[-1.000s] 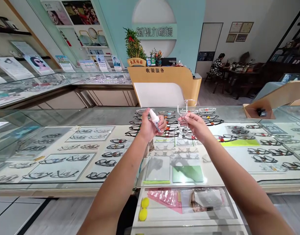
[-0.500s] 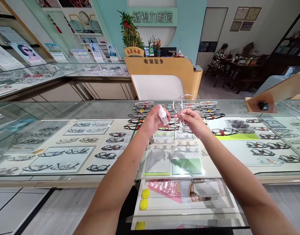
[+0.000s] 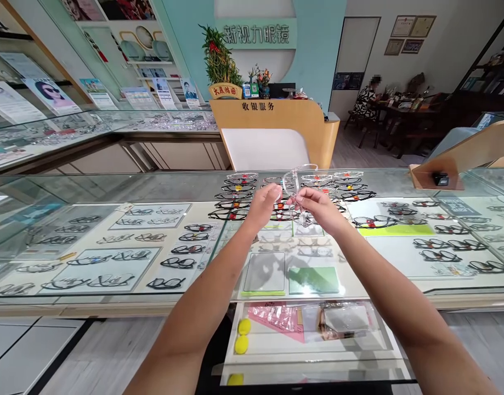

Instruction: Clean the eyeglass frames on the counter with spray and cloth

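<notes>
Near the middle of the view, my right hand (image 3: 318, 208) pinches a pair of clear-framed glasses (image 3: 290, 184), held up on edge above the counter. Close by on its left is my left hand (image 3: 265, 206), its fingers curled round a small white bottle (image 3: 278, 196), of which only a sliver shows past the thumb. The rest of the bottle is hidden by the hand. Behind and below both hands, rows of glasses (image 3: 232, 215) with small coloured tags rest on the glass counter (image 3: 173, 189).
More glasses lie in the display case on the left (image 3: 165, 283) and right (image 3: 440, 255). Below the hands are a green card (image 3: 313, 280), a grey-white tray (image 3: 264, 272) and yellow round cases (image 3: 241, 344). A wooden stand (image 3: 436, 176) is at right. A person (image 3: 366, 101) sits far behind.
My left hand has turned, so the white bottle, plainly visible before, is now mostly hidden. The clear glasses and my right hand have shifted slightly left and down.
</notes>
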The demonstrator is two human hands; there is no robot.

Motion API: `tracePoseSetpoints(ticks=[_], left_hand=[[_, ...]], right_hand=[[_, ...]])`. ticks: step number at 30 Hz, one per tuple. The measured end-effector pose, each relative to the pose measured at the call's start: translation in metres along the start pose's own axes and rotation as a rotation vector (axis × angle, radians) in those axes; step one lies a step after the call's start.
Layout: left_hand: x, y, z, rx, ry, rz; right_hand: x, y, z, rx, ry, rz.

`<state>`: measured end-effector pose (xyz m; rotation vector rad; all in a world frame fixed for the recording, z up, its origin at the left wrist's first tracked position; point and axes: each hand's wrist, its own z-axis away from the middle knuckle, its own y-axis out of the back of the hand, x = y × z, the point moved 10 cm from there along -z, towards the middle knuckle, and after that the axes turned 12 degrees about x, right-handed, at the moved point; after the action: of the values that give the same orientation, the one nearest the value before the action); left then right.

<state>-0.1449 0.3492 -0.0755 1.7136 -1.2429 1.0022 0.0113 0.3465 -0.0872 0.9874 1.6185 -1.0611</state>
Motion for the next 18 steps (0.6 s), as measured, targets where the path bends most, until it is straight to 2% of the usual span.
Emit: tracePoseSetpoints(ticks=[6, 11, 15, 17, 18], left_hand=[[-0.004, -0.007, 0.002, -0.057, 0.063, 0.020], [0.005, -0.014, 0.007, -0.119, -0.037, -0.076], [0.008, -0.030, 0.018, -0.252, -0.106, -0.200], [0.006, -0.028, 0.015, -0.256, -0.108, -0.168], [0.004, -0.020, 0.009, -0.214, -0.098, -0.119]], right_hand=[[-0.002, 0.002, -0.002, 0.015, -0.014, -0.020], [-0.007, 0.016, -0.005, 0.129, -0.032, -0.149], [-0.008, 0.018, -0.005, 0.158, -0.043, -0.185], [-0.007, 0.017, -0.005, 0.153, -0.047, -0.191], [-0.007, 0.018, -0.005, 0.157, -0.050, -0.198]])
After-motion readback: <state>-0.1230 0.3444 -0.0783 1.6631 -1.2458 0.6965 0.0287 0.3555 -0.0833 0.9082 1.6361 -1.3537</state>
